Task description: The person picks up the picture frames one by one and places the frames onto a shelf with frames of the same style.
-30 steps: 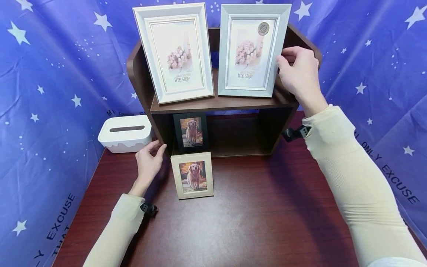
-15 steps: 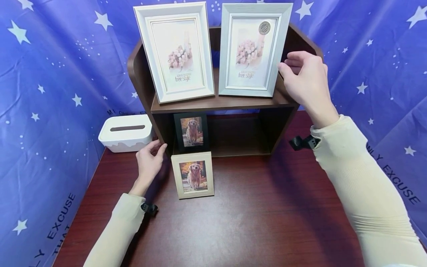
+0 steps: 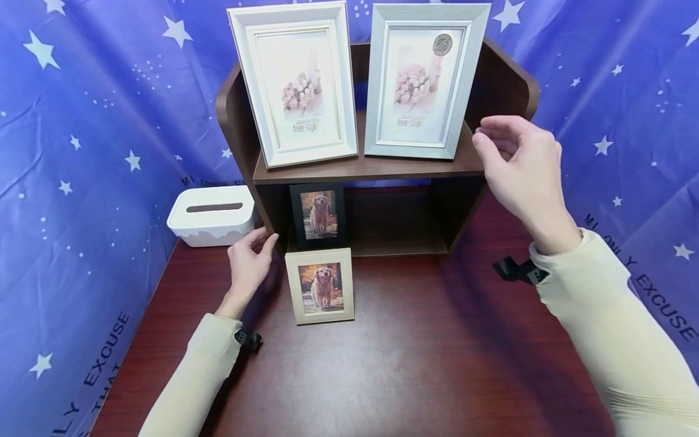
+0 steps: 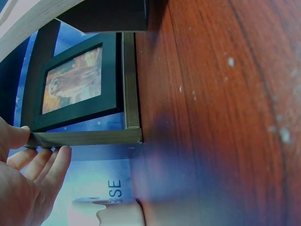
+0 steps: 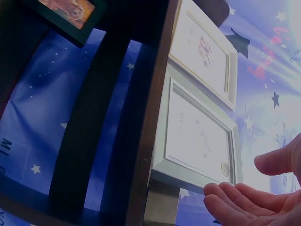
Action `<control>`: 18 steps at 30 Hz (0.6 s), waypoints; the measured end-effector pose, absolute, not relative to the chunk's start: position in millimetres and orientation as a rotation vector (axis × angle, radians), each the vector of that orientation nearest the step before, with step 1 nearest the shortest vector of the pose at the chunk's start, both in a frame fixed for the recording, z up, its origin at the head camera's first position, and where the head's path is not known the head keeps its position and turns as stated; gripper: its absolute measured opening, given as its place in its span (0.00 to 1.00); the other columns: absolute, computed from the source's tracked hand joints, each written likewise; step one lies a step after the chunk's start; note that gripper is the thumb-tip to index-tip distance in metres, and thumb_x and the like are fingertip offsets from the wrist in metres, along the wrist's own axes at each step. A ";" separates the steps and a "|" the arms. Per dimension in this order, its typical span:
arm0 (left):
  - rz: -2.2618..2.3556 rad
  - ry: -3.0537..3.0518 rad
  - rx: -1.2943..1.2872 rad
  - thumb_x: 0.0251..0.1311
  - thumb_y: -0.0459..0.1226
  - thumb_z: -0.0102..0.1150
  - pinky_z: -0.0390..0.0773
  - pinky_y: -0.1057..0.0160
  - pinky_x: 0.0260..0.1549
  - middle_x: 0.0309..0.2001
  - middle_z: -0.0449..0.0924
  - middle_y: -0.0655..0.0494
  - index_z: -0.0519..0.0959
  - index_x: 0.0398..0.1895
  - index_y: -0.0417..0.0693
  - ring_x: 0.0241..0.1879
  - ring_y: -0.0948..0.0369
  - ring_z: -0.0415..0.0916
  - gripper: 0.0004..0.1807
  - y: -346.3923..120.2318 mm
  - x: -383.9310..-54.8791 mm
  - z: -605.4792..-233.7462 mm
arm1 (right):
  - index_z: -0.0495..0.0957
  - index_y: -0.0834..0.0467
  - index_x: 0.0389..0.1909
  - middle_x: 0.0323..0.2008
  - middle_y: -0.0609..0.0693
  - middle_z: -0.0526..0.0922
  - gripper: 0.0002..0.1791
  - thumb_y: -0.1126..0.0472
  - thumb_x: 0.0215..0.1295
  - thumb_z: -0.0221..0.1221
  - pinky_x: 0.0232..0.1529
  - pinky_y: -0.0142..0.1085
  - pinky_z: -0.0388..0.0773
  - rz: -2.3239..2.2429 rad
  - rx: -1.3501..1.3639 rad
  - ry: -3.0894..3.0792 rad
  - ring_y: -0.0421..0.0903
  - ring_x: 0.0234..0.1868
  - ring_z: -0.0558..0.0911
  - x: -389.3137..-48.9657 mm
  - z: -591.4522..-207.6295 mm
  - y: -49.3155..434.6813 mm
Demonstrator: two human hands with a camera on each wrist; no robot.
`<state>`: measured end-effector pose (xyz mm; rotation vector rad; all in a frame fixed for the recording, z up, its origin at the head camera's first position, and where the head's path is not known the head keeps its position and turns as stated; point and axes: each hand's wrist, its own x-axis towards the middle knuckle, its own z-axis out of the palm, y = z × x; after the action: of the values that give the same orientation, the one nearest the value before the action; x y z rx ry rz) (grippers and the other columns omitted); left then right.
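- A dark red-brown table point(image 3: 409, 364) carried a brown shelf unit point(image 3: 459, 209).
- A white tissue box point(image 3: 210, 223) sat on the table beside the unit.
- A cream frame point(image 3: 321, 286) stood on the table just in front.
- The unit's upper board point(image 3: 366, 169) bore a white frame point(image 3: 295, 85) and a grey frame point(image 3: 426, 82).
- A black frame point(image 3: 320, 213) stood on its lower board point(image 3: 401, 246).

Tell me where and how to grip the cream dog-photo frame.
Probably grip the cream dog-photo frame by its right border, from the right, thumb in front: it stands on edge, tabletop adjoins that side, and the left hand is off its left.
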<state>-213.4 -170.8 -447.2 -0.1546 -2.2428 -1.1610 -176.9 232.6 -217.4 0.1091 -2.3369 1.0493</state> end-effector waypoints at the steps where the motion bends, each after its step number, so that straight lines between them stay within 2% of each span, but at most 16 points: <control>1: -1.162 -2.242 -0.157 0.57 0.36 0.66 0.72 0.72 0.30 0.34 0.85 0.48 0.84 0.41 0.38 0.32 0.58 0.82 0.12 -171.0 -213.2 -447.2 | 0.81 0.61 0.50 0.45 0.54 0.83 0.18 0.55 0.64 0.59 0.45 0.26 0.74 1.044 0.119 -2.332 0.30 0.40 0.80 -174.3 -219.7 233.0; 7: -1.168 -2.234 -0.166 0.57 0.36 0.66 0.74 0.70 0.31 0.35 0.85 0.49 0.84 0.41 0.38 0.33 0.59 0.82 0.11 -170.9 -213.1 -446.0 | 0.82 0.61 0.47 0.40 0.52 0.84 0.16 0.56 0.63 0.61 0.40 0.21 0.73 0.990 0.198 -2.295 0.28 0.35 0.80 -162.9 -238.1 239.2; 14: -1.169 -2.230 -0.162 0.57 0.35 0.67 0.77 0.61 0.30 0.34 0.85 0.47 0.84 0.40 0.36 0.32 0.56 0.82 0.11 -170.1 -210.9 -444.9 | 0.81 0.69 0.40 0.35 0.58 0.84 0.10 0.72 0.57 0.62 0.34 0.21 0.71 1.007 0.404 -2.098 0.29 0.32 0.79 -138.6 -263.0 236.5; 18: -1.170 -2.239 -0.165 0.57 0.35 0.66 0.78 0.58 0.31 0.35 0.85 0.48 0.84 0.41 0.37 0.33 0.57 0.82 0.11 -170.8 -211.0 -444.4 | 0.81 0.69 0.39 0.33 0.58 0.84 0.10 0.74 0.54 0.63 0.33 0.22 0.70 0.959 0.407 -2.102 0.26 0.31 0.78 -132.2 -285.9 246.1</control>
<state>-211.0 -170.8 -444.4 -0.1646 -2.2393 -1.1702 -132.2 246.1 -285.9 0.4074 -2.1018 0.9594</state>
